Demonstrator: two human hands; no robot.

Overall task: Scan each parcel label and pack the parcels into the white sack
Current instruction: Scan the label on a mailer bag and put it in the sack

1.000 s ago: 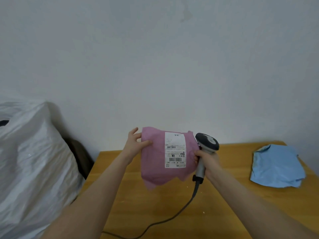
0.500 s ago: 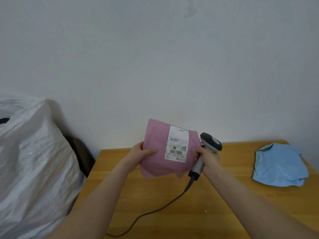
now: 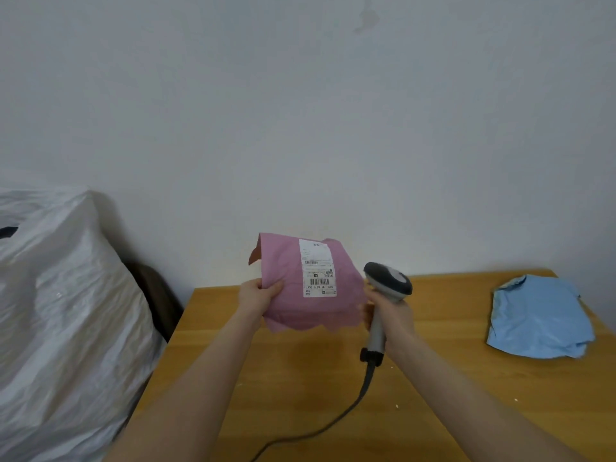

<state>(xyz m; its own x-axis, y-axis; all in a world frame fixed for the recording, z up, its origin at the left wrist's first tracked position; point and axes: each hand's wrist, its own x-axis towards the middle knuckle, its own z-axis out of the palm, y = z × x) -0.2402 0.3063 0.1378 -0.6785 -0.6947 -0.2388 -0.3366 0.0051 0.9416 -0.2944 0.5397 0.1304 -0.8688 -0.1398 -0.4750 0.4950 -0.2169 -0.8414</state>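
Over the table [image 3: 300, 378], the left hand [image 3: 256, 295] now pinches the parcel [image 3: 286, 261] lower down. The right hand [image 3: 393, 311] still grips the scanner [image 3: 388, 281].

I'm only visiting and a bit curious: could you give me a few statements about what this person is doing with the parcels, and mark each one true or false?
1. The left hand holds up a pink parcel with its white label facing the camera. True.
2. The right hand grips a corded scanner. True.
3. The blue parcel is already inside the white sack. False: it lies on the wooden table, at the right; the sack stands to the left of the table.
4. The pink parcel lies flat on the table. False: it is held in the air above it.
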